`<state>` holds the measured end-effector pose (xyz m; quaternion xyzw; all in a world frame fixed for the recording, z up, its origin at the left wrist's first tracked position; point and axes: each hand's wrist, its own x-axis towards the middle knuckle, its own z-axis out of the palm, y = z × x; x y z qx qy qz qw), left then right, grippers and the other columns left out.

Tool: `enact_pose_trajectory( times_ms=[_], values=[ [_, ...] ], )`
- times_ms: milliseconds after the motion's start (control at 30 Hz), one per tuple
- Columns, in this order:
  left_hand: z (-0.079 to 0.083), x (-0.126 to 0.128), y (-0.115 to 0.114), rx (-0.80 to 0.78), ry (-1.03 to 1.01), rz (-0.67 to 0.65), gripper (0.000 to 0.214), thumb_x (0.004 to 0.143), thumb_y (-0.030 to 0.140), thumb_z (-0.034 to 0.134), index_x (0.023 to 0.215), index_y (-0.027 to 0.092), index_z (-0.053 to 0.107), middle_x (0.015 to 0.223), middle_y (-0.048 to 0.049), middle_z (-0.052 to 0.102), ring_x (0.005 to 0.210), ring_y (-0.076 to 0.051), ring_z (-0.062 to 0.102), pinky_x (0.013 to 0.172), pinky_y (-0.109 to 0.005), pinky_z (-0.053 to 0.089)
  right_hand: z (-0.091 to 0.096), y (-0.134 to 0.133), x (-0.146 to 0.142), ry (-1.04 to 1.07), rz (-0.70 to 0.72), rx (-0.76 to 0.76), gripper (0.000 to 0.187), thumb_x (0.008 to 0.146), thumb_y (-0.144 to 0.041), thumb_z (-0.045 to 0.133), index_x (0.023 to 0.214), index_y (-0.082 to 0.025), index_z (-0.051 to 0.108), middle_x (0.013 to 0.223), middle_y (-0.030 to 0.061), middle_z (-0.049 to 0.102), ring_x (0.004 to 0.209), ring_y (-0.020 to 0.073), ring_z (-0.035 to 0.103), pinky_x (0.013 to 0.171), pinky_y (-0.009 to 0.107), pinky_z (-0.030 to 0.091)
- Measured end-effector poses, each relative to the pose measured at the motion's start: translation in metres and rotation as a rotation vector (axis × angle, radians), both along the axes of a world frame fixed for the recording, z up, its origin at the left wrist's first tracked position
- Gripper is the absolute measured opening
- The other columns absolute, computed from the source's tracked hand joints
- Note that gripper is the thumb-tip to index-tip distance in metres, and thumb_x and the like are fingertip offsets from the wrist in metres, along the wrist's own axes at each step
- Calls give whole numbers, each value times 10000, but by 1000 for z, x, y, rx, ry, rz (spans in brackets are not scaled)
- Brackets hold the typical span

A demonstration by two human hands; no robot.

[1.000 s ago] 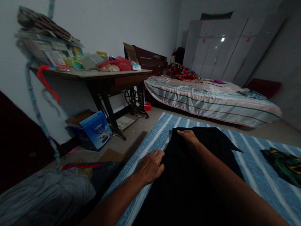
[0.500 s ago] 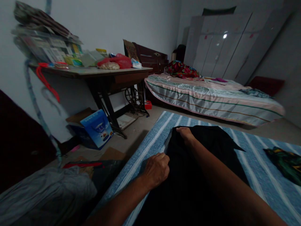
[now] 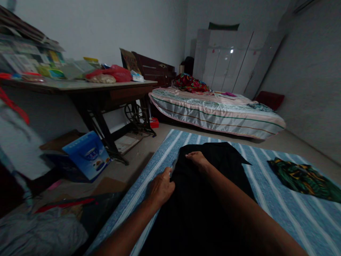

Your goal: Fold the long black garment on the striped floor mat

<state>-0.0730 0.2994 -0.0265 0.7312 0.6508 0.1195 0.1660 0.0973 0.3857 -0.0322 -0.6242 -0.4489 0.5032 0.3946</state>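
A black garment point(image 3: 213, 192) is spread over the blue-and-white striped sheet point(image 3: 138, 188), with a pointed flap sticking out at its upper right. My left hand point(image 3: 161, 186) is closed at the garment's left edge, thumb uppermost, and its curled fingers are mostly hidden. Just above that thumb, a thin greyish strip point(image 3: 174, 165) runs along the edge. Near the upper left corner, my right hand point(image 3: 198, 159) has its fingers pressed together on the black cloth. My right forearm crosses over the garment.
A green-and-yellow patterned cloth point(image 3: 301, 177) lies to the right on the sheet. On the left stand a cluttered sewing-machine table point(image 3: 114, 89) and a blue carton point(image 3: 87, 154). Behind are another bed point(image 3: 218, 113) and a white wardrobe point(image 3: 226, 64). Grey fabric point(image 3: 42, 231) lies lower left.
The view has turned to the right. My right hand has drawn back a little from the garment's top edge. My left thumb now lies up along the left edge, where the greyish strip shows.
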Motion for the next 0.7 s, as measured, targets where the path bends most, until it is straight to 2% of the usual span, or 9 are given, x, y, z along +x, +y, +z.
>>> enact_pose_trajectory(
  times_ms=[133, 233, 300, 367, 467, 533, 633, 700],
  values=[
    [-2, -7, 0, -35, -34, -44, 388, 733, 116, 472, 1108, 209, 514, 893, -31, 665, 882, -193, 633, 717, -249, 406, 3, -11, 3, -21, 19, -4, 104, 802, -163, 612, 714, -127, 569, 545, -47, 494, 461, 60, 442, 440, 186, 349],
    [-6, -11, -1, -59, -67, -69, 290, 750, 134, 490, 1015, 224, 564, 892, -16, 670, 884, -184, 629, 714, -240, 405, 10, -31, 14, -56, 42, -12, 66, 801, -162, 591, 743, -139, 569, 524, -56, 462, 424, 67, 411, 393, 196, 313],
    [-10, -12, -1, -30, -87, -75, 255, 756, 136, 495, 982, 221, 577, 909, -15, 669, 881, -177, 624, 716, -237, 404, 15, -52, 23, -72, 55, -13, 47, 808, -169, 576, 846, -144, 568, 559, -56, 477, 439, 76, 432, 391, 198, 331],
    [-13, -13, -2, 14, -111, -83, 239, 752, 136, 501, 962, 214, 584, 938, -19, 664, 885, -173, 619, 723, -236, 403, 19, -77, 34, -86, 69, -15, 149, 811, -177, 572, 955, -143, 551, 606, -50, 505, 475, 82, 467, 410, 197, 363],
    [-14, -14, -4, 31, -166, -102, 216, 755, 168, 503, 952, 203, 585, 882, -19, 652, 827, -171, 617, 701, -240, 407, 19, -118, 51, -141, 96, -18, 255, 777, -172, 607, 1019, -116, 548, 627, -42, 518, 489, 84, 471, 422, 201, 363],
    [-11, -17, -9, -1, -223, -115, 231, 757, 195, 493, 972, 192, 575, 807, -12, 633, 752, -163, 609, 674, -243, 412, 16, -144, 62, -235, 149, -7, 320, 743, -178, 641, 1041, -94, 562, 656, -24, 543, 523, 93, 490, 451, 210, 370],
    [-4, -26, -25, -63, -338, -99, 322, 724, 257, 516, 1031, 165, 543, 814, -19, 616, 720, -157, 595, 667, -251, 429, 8, -176, 74, -381, 224, -7, 391, 721, -246, 668, 1067, -85, 581, 762, 30, 615, 656, 135, 565, 536, 230, 406],
    [4, -35, -41, -138, -395, -60, 379, 688, 324, 538, 1023, 147, 526, 799, -23, 602, 700, -162, 586, 630, -257, 437, 4, -190, 76, -399, 225, -34, 362, 692, -290, 693, 994, -104, 616, 805, 52, 638, 731, 167, 592, 577, 243, 422]
  ],
)
